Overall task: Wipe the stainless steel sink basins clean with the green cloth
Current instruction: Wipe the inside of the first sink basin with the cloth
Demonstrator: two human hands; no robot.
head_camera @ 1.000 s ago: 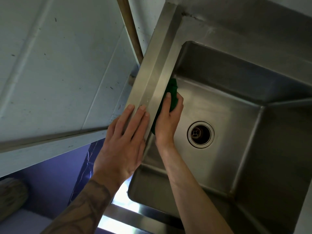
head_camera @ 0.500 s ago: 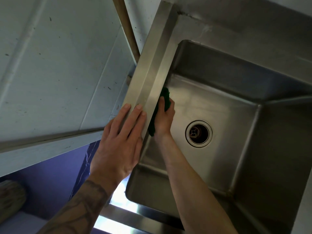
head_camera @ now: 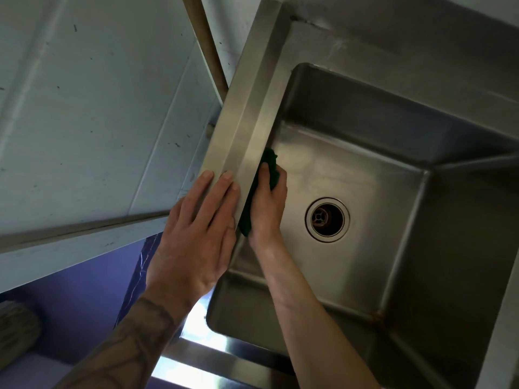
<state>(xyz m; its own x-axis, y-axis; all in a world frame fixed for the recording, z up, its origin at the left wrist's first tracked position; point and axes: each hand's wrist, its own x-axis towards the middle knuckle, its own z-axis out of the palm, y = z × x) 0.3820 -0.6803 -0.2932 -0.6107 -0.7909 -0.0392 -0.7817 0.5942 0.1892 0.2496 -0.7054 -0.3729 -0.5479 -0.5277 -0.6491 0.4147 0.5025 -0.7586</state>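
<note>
A deep stainless steel sink basin (head_camera: 365,169) fills the right of the view, with a round drain (head_camera: 327,219) in its floor. My right hand (head_camera: 266,203) is down inside the basin and presses a dark green cloth (head_camera: 270,167) against the left inner wall, just under the rim. Most of the cloth is hidden behind the hand and the rim. My left hand (head_camera: 196,234) rests flat with straight fingers on the basin's left rim (head_camera: 247,113).
A white painted wall panel (head_camera: 92,108) runs along the left of the sink. A wooden pole (head_camera: 205,43) stands between wall and rim. The sink's front rim (head_camera: 219,360) shines at the bottom. A purple surface (head_camera: 84,299) lies below left.
My right hand slid the cloth back toward me along the left wall, then held about the same place. The left hand stayed on the rim.
</note>
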